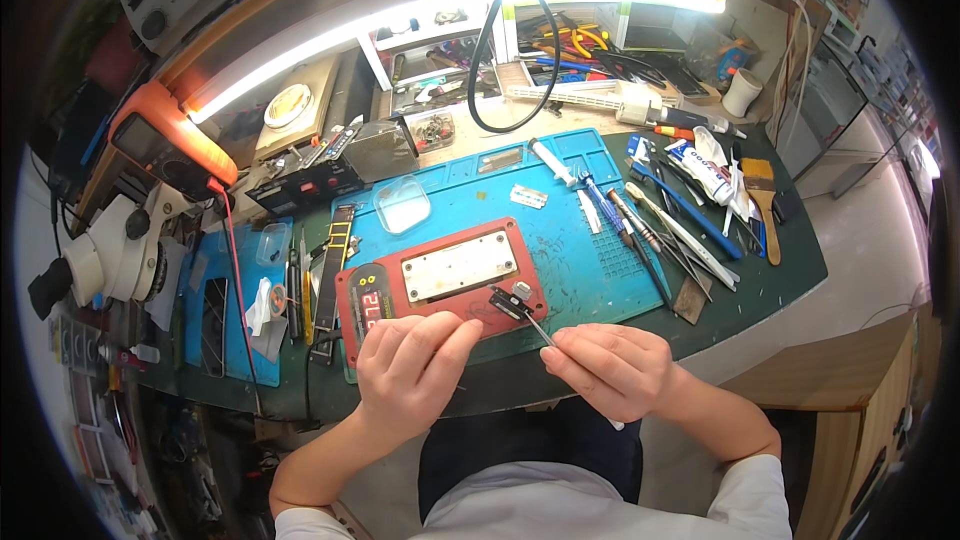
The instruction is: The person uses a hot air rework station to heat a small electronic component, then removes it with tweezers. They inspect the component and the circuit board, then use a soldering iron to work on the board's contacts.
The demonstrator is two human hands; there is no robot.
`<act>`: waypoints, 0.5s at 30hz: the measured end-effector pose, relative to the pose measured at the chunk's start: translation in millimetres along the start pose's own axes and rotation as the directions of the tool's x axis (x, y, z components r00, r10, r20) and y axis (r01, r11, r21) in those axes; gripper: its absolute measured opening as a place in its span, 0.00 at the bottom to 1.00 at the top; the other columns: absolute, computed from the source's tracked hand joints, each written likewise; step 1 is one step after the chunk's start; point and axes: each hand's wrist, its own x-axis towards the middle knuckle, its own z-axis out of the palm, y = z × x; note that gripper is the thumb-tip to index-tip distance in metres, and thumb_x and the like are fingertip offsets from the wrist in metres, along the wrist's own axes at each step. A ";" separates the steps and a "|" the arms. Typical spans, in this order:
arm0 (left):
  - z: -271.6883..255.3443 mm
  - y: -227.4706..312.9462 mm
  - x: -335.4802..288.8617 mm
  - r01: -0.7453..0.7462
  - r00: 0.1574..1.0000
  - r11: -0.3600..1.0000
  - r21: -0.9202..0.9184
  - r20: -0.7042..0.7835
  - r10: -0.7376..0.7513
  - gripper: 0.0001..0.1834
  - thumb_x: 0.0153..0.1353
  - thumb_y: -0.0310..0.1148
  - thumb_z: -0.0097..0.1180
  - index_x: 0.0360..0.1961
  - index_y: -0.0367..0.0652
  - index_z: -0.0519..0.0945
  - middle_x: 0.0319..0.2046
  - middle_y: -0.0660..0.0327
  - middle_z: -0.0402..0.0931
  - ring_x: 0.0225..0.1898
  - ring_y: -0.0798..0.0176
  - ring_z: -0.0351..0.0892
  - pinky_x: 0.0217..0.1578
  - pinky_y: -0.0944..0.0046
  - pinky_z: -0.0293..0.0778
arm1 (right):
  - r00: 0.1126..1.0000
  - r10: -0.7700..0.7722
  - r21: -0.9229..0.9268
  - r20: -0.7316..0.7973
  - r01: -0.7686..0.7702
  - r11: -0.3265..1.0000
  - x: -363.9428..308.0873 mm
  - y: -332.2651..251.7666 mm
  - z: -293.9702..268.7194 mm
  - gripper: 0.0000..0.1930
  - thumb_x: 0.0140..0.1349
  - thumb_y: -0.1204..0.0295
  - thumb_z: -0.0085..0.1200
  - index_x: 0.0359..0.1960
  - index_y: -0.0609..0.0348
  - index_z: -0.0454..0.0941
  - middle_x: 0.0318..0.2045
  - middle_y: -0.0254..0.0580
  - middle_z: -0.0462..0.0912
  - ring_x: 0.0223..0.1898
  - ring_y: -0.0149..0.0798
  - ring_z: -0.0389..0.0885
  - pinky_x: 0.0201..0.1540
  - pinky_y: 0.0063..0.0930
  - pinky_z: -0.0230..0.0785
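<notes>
My right hand [615, 370] grips slim metal tweezers [540, 328], which point up and left. At their tip is a small silvery part [521, 290], beside a little black piece [508, 304] over the front right of the red heating plate [385, 285]. My left hand [415, 370] is closed in a pinch in front of the plate's lit red display; anything between its fingers is hidden. A pale metal slab [459, 266] with screws in it tops the plate.
Under the plate lies a blue work mat [560, 230]. Around it are a clear dish [402, 204], a syringe [552, 162], a razor blade [529, 197], several tweezers and a wooden-handled brush [763, 195]. At left stand an orange multimeter [165, 140] and a white microscope [110, 250]. A black cable loop [475, 50] hangs overhead.
</notes>
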 end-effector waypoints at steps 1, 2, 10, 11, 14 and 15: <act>1.3 0.3 0.5 -0.024 1.000 0.999 0.041 0.007 0.024 0.17 0.49 0.25 0.68 0.44 0.44 0.85 0.38 0.66 0.80 0.35 0.65 0.79 0.33 0.63 0.71 | 1.000 -0.006 0.007 0.004 0.006 1.000 0.3 3.4 -0.8 0.12 0.56 0.78 0.61 0.42 0.66 0.87 0.39 0.43 0.85 0.38 0.37 0.89 0.43 0.27 0.85; 5.4 -1.9 0.7 -0.055 0.998 0.995 0.084 -0.009 0.056 0.17 0.49 0.28 0.66 0.43 0.45 0.86 0.37 0.67 0.78 0.34 0.66 0.77 0.33 0.64 0.70 | 1.000 -0.014 0.015 0.007 0.014 1.000 0.9 7.7 -1.2 0.12 0.56 0.78 0.61 0.42 0.66 0.87 0.39 0.42 0.85 0.38 0.36 0.89 0.43 0.27 0.85; 3.9 0.4 21.0 -0.112 0.994 0.972 0.205 0.004 0.114 0.14 0.48 0.30 0.67 0.39 0.49 0.87 0.34 0.70 0.75 0.30 0.70 0.72 0.32 0.66 0.65 | 0.991 -0.135 0.153 0.027 0.129 0.980 6.9 47.9 -7.1 0.11 0.57 0.78 0.62 0.42 0.64 0.87 0.40 0.41 0.85 0.38 0.34 0.89 0.43 0.25 0.87; 4.7 0.5 21.7 -0.108 0.994 0.970 0.216 0.003 0.109 0.14 0.48 0.30 0.67 0.39 0.49 0.88 0.34 0.70 0.75 0.30 0.70 0.72 0.31 0.66 0.65 | 0.988 -0.151 0.176 0.030 0.143 0.974 7.6 52.5 -7.3 0.11 0.57 0.79 0.62 0.42 0.64 0.87 0.40 0.40 0.85 0.39 0.34 0.89 0.43 0.25 0.87; 10.7 2.0 22.7 -0.101 0.995 0.973 0.206 -0.004 0.104 0.14 0.48 0.30 0.67 0.39 0.49 0.88 0.34 0.70 0.75 0.29 0.70 0.71 0.31 0.66 0.64 | 0.985 -0.170 0.215 0.037 0.158 0.964 11.3 65.4 -8.1 0.11 0.57 0.79 0.64 0.42 0.63 0.87 0.40 0.39 0.85 0.39 0.33 0.89 0.42 0.24 0.87; 12.7 2.8 22.3 -0.101 0.995 0.975 0.200 0.001 0.103 0.14 0.48 0.30 0.66 0.39 0.49 0.88 0.34 0.70 0.75 0.29 0.71 0.71 0.31 0.66 0.63 | 0.985 -0.170 0.223 0.041 0.157 0.962 11.5 68.7 -8.0 0.11 0.57 0.79 0.64 0.42 0.63 0.87 0.40 0.39 0.85 0.39 0.32 0.89 0.42 0.23 0.87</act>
